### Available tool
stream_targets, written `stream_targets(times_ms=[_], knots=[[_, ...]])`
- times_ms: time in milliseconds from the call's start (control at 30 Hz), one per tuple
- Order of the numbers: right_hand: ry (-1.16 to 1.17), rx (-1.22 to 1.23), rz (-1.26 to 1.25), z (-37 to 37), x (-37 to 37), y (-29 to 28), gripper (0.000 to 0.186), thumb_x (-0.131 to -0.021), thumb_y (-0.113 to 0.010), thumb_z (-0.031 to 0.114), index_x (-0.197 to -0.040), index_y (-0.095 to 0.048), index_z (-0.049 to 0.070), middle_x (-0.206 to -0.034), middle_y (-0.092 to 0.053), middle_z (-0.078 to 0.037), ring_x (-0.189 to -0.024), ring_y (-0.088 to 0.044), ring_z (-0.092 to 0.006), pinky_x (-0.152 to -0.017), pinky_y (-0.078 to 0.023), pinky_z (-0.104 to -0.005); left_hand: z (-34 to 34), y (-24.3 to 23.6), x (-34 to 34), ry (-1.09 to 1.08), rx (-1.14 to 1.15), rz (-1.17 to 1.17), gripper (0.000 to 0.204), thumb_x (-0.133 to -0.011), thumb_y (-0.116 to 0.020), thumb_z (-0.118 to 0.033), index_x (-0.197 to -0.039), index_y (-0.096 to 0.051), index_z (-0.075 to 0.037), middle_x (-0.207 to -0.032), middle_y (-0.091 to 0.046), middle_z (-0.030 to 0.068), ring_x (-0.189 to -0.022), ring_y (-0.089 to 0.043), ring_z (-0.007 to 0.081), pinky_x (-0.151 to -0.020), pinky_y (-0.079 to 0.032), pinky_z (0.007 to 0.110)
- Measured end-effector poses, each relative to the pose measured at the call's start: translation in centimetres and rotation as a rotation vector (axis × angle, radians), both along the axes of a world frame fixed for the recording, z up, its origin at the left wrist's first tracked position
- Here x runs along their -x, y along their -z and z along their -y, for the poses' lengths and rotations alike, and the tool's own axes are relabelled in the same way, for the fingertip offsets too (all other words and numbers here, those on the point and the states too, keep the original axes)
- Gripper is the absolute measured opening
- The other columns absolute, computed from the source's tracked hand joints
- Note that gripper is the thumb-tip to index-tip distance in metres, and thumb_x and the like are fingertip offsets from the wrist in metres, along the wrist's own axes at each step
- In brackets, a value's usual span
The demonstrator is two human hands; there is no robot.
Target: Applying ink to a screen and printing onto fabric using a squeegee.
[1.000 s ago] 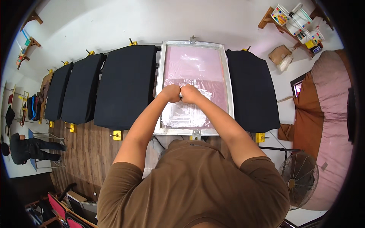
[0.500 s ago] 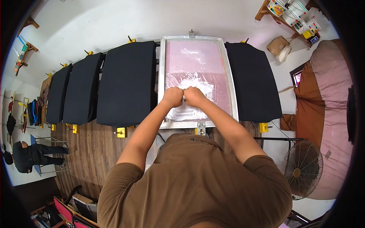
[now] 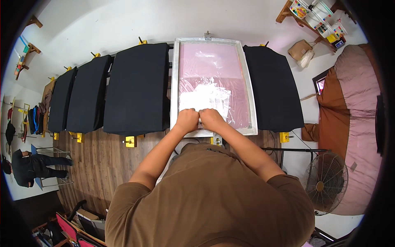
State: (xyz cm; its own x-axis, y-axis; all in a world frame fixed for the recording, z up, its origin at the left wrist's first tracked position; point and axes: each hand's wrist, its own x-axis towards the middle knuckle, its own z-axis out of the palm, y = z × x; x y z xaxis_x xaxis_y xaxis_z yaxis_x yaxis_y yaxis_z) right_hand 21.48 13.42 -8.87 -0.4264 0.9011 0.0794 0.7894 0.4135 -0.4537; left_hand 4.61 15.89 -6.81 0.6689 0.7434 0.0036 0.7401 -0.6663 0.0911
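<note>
A silkscreen in a pale metal frame (image 3: 175,78) lies in front of me, its mesh pinkish and shiny. White ink (image 3: 207,96) covers the middle and near part of the mesh in an uneven patch. Both fists press close together over the near end of the screen. My left hand (image 3: 187,120) and my right hand (image 3: 211,120) are closed on a squeegee (image 3: 200,120), of which only a pale sliver shows between them; the rest is hidden beneath the fingers.
Black fabric-covered boards (image 3: 138,88) stand in a row to the left, and another board (image 3: 274,88) is at the right. Yellow clamps (image 3: 131,141) hold their ends. A fan (image 3: 327,183) stands at lower right. A person (image 3: 31,166) works at far left. Paint buckets (image 3: 319,14) sit on a shelf.
Both fists have come toward me, from the middle of the screen to its near end. More white ink shows beyond them. The person at far left has shifted slightly.
</note>
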Motion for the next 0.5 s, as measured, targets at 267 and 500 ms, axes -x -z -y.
stream_targets(times_ms=[267,500], knots=[[-0.025,0.137,0.003,-4.9,-1.4,-2.9,0.022,-0.071,-0.072,0.016,-0.084,-0.071,-0.001,-0.083,-0.070,-0.026,-0.083,-0.070,-0.0419,-0.079,-0.058,-0.0470,-5.1,-5.4,-1.9,-0.064,0.245,-0.241,0.018,-0.074,-0.070,-0.017,-0.088,-0.077,-0.007,-0.090,-0.074,0.0193,-0.086,-0.074,0.0373,-0.078,-0.060,0.045],[0.029,-0.002,0.027,-7.6,-1.4,-2.0,0.020,-0.074,-0.068,0.011,-0.089,-0.070,-0.002,-0.085,-0.070,-0.025,-0.083,-0.070,-0.0410,-0.078,-0.057,-0.0487,-7.7,-2.7,-1.6,-0.077,0.065,-0.123,0.016,-0.074,-0.068,-0.012,-0.086,-0.075,-0.006,-0.088,-0.073,0.0190,-0.083,-0.073,0.0366,-0.074,-0.059,0.046]])
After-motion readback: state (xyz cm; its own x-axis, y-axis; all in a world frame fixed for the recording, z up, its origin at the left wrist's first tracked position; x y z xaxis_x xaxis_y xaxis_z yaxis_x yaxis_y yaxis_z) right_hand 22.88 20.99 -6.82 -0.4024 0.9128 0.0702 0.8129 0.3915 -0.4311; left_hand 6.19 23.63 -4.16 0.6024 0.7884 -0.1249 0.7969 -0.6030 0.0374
